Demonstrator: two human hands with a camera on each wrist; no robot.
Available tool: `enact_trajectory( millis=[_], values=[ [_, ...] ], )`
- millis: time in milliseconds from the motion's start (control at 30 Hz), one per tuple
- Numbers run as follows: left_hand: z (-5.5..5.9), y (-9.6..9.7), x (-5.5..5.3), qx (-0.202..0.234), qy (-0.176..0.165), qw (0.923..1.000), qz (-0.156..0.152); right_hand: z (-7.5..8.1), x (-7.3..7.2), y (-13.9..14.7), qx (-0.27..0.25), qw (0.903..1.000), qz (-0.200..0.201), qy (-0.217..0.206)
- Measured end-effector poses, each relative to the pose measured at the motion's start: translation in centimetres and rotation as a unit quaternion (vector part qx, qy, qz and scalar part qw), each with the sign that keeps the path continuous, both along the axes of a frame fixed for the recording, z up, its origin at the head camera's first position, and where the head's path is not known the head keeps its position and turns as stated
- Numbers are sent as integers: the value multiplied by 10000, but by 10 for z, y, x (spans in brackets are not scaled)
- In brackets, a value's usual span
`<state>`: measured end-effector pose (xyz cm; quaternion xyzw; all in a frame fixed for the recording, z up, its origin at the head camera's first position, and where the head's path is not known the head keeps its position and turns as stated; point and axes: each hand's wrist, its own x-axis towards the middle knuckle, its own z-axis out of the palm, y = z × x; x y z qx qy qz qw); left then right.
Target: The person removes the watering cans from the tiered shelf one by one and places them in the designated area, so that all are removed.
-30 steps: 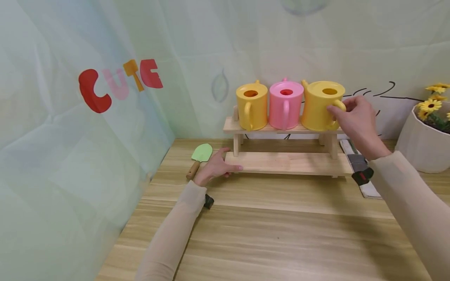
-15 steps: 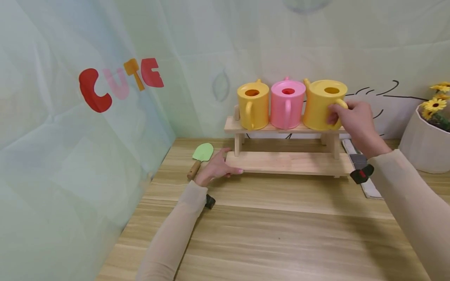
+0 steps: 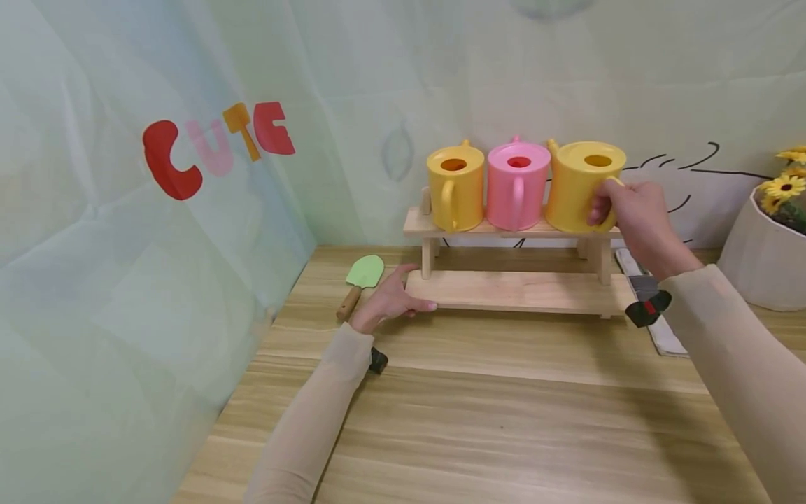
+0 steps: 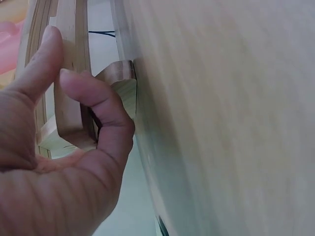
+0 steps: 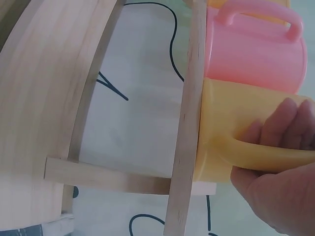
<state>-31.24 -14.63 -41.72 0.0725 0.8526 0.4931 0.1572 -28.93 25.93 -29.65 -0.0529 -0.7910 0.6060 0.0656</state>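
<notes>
On the upper board of a two-tier wooden plant stand [image 3: 516, 288] stand three toy watering cans in a row. The left one is an orange-yellow watering can [image 3: 466, 203], then comes a pink watering can [image 3: 506, 199]. At the right end is a yellow watering can [image 3: 569, 192], its handle gripped by my right hand [image 3: 642, 217]. In the right wrist view, fingers pass behind that handle [image 5: 266, 153] and the can's base sits at the board. My left hand [image 3: 392, 295] grips the left end of the lower board, fingers curled beneath it in the left wrist view.
A green toy trowel [image 3: 365, 271] with a wooden handle lies left of the stand. To the right are a folded grey-and-white cloth [image 3: 664, 336] and a white pot [image 3: 765, 252] with yellow flowers. A printed curtain [image 3: 352, 91] hangs behind and at left.
My right fingers have closed further around the yellow can's handle. The left hand keeps its hold, and the whole scene shifts slightly right in view.
</notes>
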Motion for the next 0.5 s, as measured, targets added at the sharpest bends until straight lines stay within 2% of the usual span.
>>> enact_trajectory(
  millis=[200,500],
  values=[
    [-1,0,-1,95,-32,9999,33,-2,-2,-3,-79,9998,-60,143],
    [-1,0,-2,256,-129,9996,29,-7,-4,-9,-255,9971,-609,382]
  ],
)
